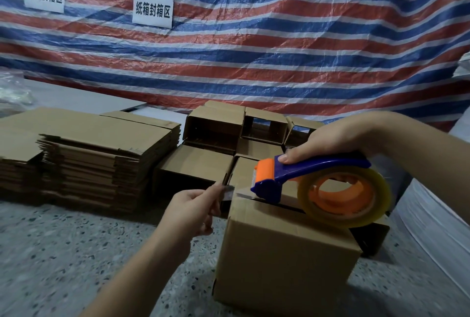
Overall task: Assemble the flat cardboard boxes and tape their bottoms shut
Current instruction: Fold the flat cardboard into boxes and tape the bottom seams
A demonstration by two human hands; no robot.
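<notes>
A folded-up cardboard box (pixel 284 258) stands on the speckled floor in front of me, its closed flaps facing up. My right hand (pixel 328 138) grips the blue handle of a tape dispenser (pixel 312 179) with an orange head and a clear tape roll, resting on the box's top seam. My left hand (pixel 193 207) pinches the free end of the clear tape (pixel 229 190), stretched from the dispenser's blade past the box's left edge.
A tall stack of flat cardboard boxes (pixel 96 153) lies at the left. Several assembled boxes (pixel 229 136) sit behind the one in front. A white stack (pixel 437 220) stands at the right. A striped tarp (pixel 254 49) with two paper signs hangs behind.
</notes>
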